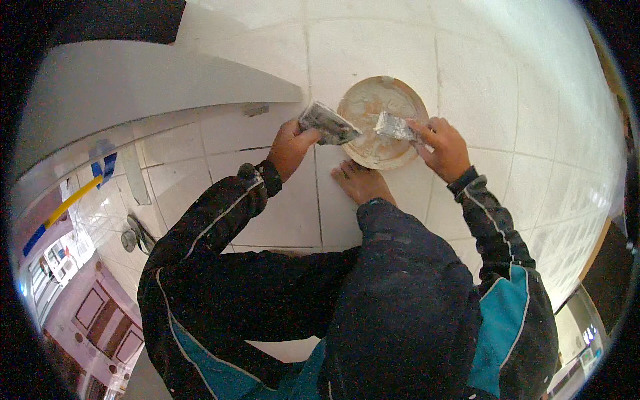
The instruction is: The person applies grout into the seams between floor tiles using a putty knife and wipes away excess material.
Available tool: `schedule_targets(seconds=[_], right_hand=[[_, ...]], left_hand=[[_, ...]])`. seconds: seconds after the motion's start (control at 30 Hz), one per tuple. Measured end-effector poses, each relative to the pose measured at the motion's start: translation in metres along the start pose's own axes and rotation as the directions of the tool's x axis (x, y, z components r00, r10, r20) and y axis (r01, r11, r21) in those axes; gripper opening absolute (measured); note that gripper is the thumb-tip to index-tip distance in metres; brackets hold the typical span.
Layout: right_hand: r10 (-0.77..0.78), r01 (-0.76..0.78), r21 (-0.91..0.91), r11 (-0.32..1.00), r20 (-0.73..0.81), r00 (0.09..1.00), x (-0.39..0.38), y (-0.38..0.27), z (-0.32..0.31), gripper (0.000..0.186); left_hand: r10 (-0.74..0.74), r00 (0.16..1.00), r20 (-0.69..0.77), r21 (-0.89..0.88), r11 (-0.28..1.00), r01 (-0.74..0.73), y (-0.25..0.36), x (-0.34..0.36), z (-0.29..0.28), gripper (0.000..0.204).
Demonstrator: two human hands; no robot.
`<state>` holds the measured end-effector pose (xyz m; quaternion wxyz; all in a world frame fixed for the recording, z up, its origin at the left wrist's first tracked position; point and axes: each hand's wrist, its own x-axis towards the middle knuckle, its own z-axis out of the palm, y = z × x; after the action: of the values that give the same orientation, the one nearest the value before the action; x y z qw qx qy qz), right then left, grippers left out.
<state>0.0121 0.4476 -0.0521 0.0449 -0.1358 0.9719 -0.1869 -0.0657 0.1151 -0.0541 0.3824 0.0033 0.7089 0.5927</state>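
A round, shallow bowl (367,152) stands on the floor, its inside smeared with pale, wet-looking paste (380,100). My left hand (291,150), left of the bowl, is closed round a wide, paste-crusted scraper (325,123); the blade reaches to the bowl's left rim. From the right, my right hand (445,148) grips a smaller putty knife (395,126) by its handle, and its whitish blade is over the bowl. Whether either blade touches the paste I cannot tell. My bare foot (365,181) is against the near side of the bowl.
White floor tiles (373,50) lie around the bowl. A grey panel (153,80) juts in from the left, with a small flat piece (256,109) by its edge. Farther left are a yellow-and-blue pole (72,200) and a dark sandal-like object (137,235). My bent knees are close below.
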Motion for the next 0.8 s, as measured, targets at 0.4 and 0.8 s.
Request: schedule_targets(seconds=[0.4, 0.8], right_hand=[[0.174, -0.234, 0.427, 0.874, 0.176, 0.969, 0.005, -0.045, 0.005, 0.041], [0.278, -0.407, 0.903, -0.140, 0.430, 0.859, 0.047, -0.073, 0.018, 0.039]], left_hand=[[-0.148, 0.989, -0.007, -0.144, 0.979, 0.145, 0.021, -0.023, 0.029, 0.038], [-0.014, 0.995, 0.096, 0.034, 0.999, 0.011, 0.046, -0.025, 0.040, 0.038]])
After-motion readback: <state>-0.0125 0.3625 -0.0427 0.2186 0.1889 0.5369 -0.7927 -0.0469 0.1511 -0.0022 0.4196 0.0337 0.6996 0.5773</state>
